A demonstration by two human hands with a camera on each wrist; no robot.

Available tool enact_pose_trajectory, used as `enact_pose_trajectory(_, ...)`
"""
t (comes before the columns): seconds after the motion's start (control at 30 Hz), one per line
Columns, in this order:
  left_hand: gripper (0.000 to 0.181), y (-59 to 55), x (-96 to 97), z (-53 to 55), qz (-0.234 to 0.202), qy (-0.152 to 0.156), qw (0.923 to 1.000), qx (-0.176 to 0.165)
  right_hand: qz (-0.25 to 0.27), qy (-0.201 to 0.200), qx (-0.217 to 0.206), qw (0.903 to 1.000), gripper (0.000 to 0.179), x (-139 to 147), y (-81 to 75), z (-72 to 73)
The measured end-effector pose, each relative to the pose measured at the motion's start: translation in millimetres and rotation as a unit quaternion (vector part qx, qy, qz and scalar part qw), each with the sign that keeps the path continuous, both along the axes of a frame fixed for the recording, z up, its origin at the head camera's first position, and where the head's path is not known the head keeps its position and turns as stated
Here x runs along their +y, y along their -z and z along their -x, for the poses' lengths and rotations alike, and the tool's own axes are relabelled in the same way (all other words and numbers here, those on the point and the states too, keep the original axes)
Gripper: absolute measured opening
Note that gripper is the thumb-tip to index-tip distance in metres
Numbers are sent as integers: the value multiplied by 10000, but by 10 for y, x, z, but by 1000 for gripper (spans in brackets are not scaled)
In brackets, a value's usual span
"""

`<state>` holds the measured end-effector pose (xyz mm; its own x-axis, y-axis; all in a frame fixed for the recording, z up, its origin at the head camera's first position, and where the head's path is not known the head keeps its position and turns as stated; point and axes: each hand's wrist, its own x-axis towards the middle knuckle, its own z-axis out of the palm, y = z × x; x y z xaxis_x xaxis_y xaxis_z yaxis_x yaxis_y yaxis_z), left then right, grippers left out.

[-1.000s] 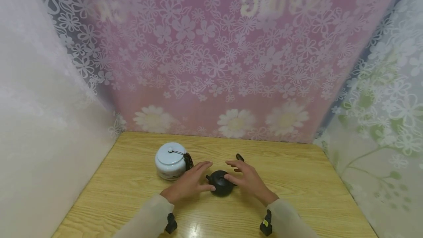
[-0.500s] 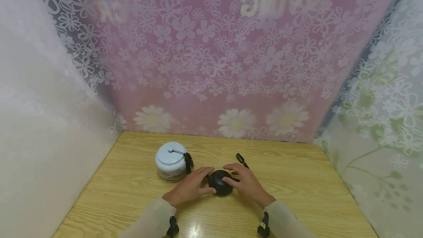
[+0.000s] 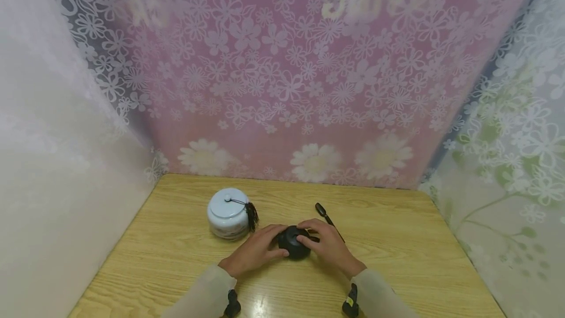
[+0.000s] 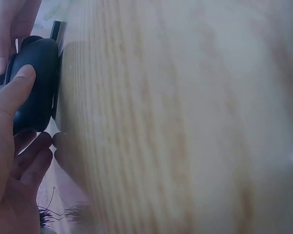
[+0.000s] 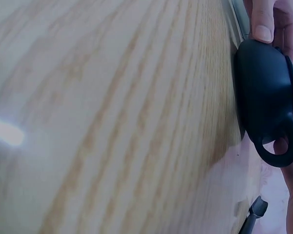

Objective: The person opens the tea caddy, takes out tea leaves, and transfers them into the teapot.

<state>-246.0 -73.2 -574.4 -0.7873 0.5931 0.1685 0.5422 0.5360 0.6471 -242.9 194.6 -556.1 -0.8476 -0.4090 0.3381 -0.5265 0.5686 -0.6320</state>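
Note:
A small black teapot (image 3: pixel 295 249) sits upright on the wooden table in the head view. My left hand (image 3: pixel 253 250) grips its spout side, with the thumb (image 4: pixel 20 83) on the near wall and the fingers round the far side. On the other side my right hand (image 3: pixel 330 245) holds the teapot, its thumb on top by the lid and its fingers reaching behind. The ring handle (image 5: pixel 279 152) shows in the right wrist view. The right fingertips are partly hidden by the pot.
A pale porcelain lidded jar (image 3: pixel 228 215) with a dark tassel (image 3: pixel 252 217) stands just left of the left hand. A thin black spoon-like tool (image 3: pixel 325 216) lies behind the right hand. Patterned curtains surround the wooden table (image 3: pixel 388 239) at the back and sides.
Both hands have closed in on the teapot; the left fingers now lie against its side. The right hand has drawn slightly nearer, showing more of the black tool behind it.

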Motion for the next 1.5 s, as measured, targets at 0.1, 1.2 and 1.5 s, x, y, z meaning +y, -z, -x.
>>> enact_pose_trajectory(0.1, 68, 36, 4, 18, -2, -16, 10000, 18, 2, 78, -17, 10000, 27, -12, -6, -5)
enact_pose_trajectory(1.2, 71, 36, 12, 27, 168, -151, 9997, -115, 306, 626, 120, 9975, 11, 120, -259, -181)
enact_pose_trajectory(1.5, 73, 34, -4, 8, 192, -166, 9996, -140, -8, 539, 249, 9982, 11, 308, -246, -385)
